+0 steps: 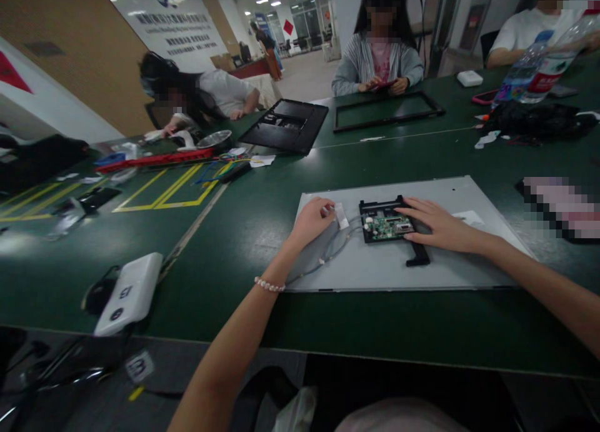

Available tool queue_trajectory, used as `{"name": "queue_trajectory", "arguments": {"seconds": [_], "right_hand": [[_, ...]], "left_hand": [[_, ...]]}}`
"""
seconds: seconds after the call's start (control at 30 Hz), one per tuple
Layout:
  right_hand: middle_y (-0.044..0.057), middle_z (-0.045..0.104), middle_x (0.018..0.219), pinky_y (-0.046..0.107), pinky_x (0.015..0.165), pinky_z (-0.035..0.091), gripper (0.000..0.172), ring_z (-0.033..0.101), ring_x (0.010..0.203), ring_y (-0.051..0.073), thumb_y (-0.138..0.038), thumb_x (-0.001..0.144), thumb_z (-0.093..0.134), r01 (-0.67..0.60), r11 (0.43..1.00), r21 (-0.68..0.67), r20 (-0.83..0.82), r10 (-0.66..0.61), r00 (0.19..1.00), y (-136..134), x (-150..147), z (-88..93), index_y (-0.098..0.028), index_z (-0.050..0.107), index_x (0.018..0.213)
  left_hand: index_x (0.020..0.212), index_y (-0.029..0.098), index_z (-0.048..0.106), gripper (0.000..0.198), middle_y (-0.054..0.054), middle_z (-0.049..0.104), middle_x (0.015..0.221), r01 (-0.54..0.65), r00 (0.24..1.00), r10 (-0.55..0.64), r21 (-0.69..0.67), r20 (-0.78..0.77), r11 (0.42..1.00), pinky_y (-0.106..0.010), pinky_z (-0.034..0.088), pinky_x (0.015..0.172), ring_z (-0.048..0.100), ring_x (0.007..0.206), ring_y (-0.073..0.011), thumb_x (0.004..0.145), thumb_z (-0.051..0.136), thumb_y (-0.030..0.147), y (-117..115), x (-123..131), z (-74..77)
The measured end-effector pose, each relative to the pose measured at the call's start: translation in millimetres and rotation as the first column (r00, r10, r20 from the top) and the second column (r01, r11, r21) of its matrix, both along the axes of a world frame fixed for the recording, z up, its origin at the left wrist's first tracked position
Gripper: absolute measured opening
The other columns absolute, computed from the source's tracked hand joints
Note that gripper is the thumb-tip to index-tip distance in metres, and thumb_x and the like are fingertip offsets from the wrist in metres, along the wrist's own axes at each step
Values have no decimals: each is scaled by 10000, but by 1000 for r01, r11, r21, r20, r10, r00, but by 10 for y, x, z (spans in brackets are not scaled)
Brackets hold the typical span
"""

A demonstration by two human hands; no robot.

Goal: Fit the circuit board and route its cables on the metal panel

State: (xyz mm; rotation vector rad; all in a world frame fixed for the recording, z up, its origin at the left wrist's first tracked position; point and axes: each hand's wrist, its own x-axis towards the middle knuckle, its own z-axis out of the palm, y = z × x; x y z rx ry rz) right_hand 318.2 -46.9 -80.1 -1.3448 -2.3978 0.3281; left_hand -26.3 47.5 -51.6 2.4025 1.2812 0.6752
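Note:
A pale flat panel (328,276) lies on the green table. On it sits a black bracket (418,254) with a green circuit board (387,227). My left hand (315,221) is at the panel's left part, its fingers pinched on a small white strip (342,216). Grey cables (335,251) run from the board's left side, past that hand, to the panel's lower left. My right hand (434,224) rests with fingers spread on the right edge of the bracket and board, gripping nothing.
Behind the panel lie a black cover (307,122) and a black frame (389,124). A white device (134,288) is at the left, a phone (562,207) at the right. Bottles (546,75) stand far right. Other people sit across the green table (244,232).

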Motion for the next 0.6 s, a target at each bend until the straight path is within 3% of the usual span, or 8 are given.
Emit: {"name": "queue_trajectory", "arguments": {"seconds": [0.17,0.6], "right_hand": [[79,272,1596,571,1158,254,658,273,1442,328,-593,909,470,15,1000,-13,13,-15,1000,-22,-27,39,-281,390,1483],[97,262,1598,585,1151,258,661,259,1446,335,-599,919,452,2,1000,-29,50,-1,999,-28,-17,75,-275,374,1489]], "left_hand": [[993,167,634,270,-45,627,979,63,997,-54,-165,59,984,-303,485,760,577,781,-147,762,656,305,63,-88,29],[917,163,632,222,-13,657,891,81,993,-59,-222,104,972,-274,454,719,570,727,-127,704,674,211,53,-84,88]]}}
